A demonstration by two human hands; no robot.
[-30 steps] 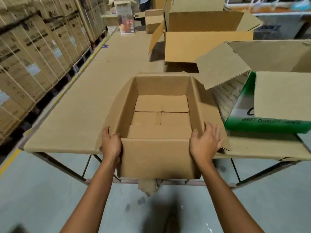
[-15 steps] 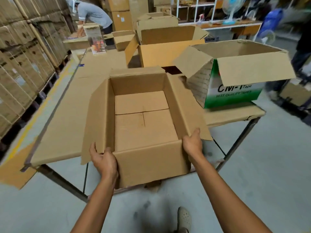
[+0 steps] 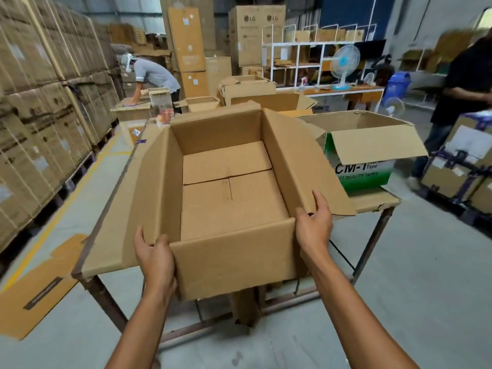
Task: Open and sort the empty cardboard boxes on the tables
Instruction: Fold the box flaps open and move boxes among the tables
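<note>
The left grip point(image 3: 154, 258) is clamped on the near-left corner of the box point(image 3: 234, 265), thumb against the left flap and fingers curled round onto the front wall. The right grip point(image 3: 314, 227) is clamped on the near-right corner, thumb at the rim and fingers spread over the right flap, which folds outward. The box is plain brown, open at the top with all flaps out, and empty; its bottom flaps lie closed inside. Its near end juts past the near edge of the bench point(image 3: 106, 235). Whether its far end rests on the bench cannot be told.

Just right of it on the bench stands a green box point(image 3: 364, 173), open too, with one flap hanging over its printed front. More open boxes point(image 3: 266, 101) crowd the far end. A flat sheet point(image 3: 34, 286) lies on the floor at the bench's left corner. Strapped cartons point(image 3: 40, 115) stand stacked along the left. A person in grey point(image 3: 157, 74) bends over a far bench, and a person in black point(image 3: 466, 75) stands at the right. A fan point(image 3: 344, 62) stands before a white rack point(image 3: 300, 55).
</note>
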